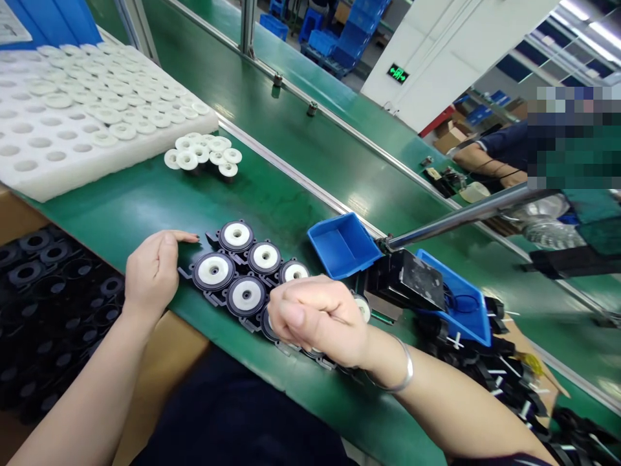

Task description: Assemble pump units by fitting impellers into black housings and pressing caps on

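The right hand (317,317) hides some black round parts (246,296), and the white foam tray (97,169) is cut off at left

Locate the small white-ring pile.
The white-ring pile sits upper left in the head view, on the green bench between the white foam tray and the black housings.

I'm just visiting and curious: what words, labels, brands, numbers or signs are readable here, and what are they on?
No words or numbers are readable.
Green sign on the white pillar: white arrows and a figure-like symbol; no legible lettering.
White sheet on the blue panel: markings too small and blurred to read.
Black-and-white round parts: no lettering I can make out.
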`<action>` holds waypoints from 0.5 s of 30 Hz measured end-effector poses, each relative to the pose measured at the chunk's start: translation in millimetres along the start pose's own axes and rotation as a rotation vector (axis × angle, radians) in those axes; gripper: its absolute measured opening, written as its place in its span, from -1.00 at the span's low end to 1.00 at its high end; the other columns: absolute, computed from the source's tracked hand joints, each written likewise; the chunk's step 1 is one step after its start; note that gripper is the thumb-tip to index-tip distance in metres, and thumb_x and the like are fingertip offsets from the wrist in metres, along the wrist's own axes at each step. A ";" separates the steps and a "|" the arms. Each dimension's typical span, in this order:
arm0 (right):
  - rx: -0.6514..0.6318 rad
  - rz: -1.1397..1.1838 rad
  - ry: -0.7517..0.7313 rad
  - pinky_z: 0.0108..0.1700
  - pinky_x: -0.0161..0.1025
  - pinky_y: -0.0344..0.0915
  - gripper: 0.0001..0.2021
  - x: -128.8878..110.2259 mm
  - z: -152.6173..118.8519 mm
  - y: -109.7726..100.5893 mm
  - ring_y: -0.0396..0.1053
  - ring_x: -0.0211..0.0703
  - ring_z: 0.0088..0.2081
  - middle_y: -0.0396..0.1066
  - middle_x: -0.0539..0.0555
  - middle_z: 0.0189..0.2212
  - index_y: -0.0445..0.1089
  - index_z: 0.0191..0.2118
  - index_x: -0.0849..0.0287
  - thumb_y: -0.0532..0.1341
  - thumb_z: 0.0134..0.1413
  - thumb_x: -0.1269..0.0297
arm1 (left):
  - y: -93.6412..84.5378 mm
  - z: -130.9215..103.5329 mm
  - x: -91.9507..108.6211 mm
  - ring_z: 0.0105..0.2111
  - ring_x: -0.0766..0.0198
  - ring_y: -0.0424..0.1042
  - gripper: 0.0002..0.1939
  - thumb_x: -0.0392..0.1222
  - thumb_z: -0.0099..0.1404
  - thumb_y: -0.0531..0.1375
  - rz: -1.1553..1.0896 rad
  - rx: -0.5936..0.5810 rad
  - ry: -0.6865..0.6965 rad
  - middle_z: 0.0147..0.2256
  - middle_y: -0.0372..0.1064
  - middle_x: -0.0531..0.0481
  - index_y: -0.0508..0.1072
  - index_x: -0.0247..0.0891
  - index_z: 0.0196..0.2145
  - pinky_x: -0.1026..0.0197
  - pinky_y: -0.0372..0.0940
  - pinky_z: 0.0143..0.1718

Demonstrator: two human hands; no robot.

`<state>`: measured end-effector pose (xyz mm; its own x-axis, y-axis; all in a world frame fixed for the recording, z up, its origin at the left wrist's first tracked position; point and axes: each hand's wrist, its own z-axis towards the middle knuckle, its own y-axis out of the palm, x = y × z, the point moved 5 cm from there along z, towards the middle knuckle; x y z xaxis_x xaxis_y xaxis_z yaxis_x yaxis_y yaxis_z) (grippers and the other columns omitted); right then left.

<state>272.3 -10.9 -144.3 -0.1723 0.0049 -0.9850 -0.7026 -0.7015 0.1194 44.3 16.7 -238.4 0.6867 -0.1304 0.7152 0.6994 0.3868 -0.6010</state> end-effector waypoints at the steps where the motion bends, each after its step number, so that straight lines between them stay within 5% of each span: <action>1: -0.032 -0.028 0.002 -0.46 -0.30 0.08 -0.58 3.8 -0.1 1.2 0.10 -0.36 -0.54 0.14 -0.04 -0.62 0.14 -0.61 0.19 0.17 0.29 0.27 | -0.2 -0.1 0.2 -0.04 0.23 0.49 -0.54 -0.18 0.52 -0.13 0.001 0.002 0.000 -0.15 0.56 -0.04 0.55 -0.28 -0.23 0.18 0.30 0.06; 7: -0.026 -0.047 0.067 -0.44 -0.29 0.09 -0.55 13.5 0.3 2.6 0.12 -0.36 -0.53 0.15 -0.04 -0.62 0.15 -0.62 0.20 0.17 0.29 0.22 | -0.5 0.2 1.5 -0.05 0.27 0.49 -0.55 -0.20 0.51 -0.12 0.022 0.013 -0.001 -0.16 0.56 -0.02 0.56 -0.29 -0.23 0.21 0.30 0.07; 15: 0.138 0.110 -0.055 -0.51 -0.33 0.07 -0.54 -36.1 -4.1 -0.2 0.09 -0.41 -0.59 0.15 -0.05 -0.65 0.13 -0.67 0.21 0.22 0.25 0.32 | -1.6 -0.8 4.2 -0.06 0.27 0.49 -0.54 -0.20 0.51 -0.12 0.036 0.013 -0.002 -0.15 0.57 -0.01 0.57 -0.30 -0.23 0.21 0.31 0.05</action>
<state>281.5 -13.8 -109.3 -0.2885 -0.0245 -0.9572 -0.7648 -0.5956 0.2457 46.2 14.8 -234.7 0.7109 -0.1139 0.6940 0.6716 0.4031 -0.6217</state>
